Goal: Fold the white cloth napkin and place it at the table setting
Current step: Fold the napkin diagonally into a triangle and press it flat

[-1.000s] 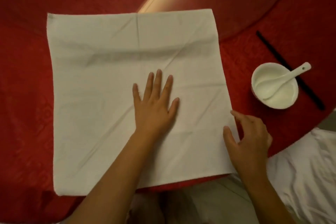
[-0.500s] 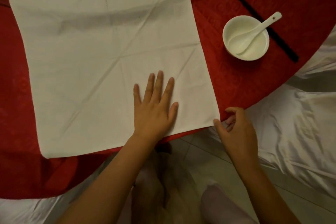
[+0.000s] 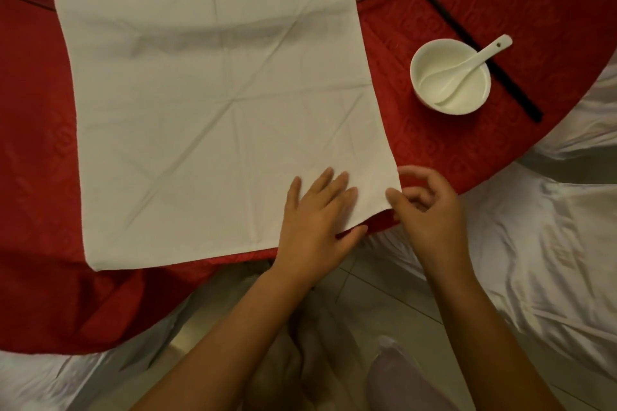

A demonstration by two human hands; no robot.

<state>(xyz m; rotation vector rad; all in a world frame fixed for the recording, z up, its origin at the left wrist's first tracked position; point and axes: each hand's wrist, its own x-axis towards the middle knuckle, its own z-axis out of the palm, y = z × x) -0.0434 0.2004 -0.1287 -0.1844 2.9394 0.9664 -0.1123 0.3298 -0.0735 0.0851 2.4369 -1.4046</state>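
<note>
The white cloth napkin (image 3: 217,103) lies spread flat and square on the red tablecloth (image 3: 430,147), creased along its diagonals. My left hand (image 3: 317,213) rests palm down on its near right part, fingers together and straight. My right hand (image 3: 427,207) sits just off the near right corner. Its thumb tip touches the napkin's right edge there, and its fingers are curled with a gap between them and the thumb. The corner lies flat on the table.
A white bowl (image 3: 430,100) with a white spoon (image 3: 467,67) in it stands right of the napkin, black chopsticks (image 3: 447,15) beside it. The round table's edge runs just under my hands. White satin covers (image 3: 534,243) fill the right side, and floor tiles lie below.
My left hand slid right across the napkin toward the near right corner. My right hand moved up to that corner. The view shifted, so the table now sits lower in frame.
</note>
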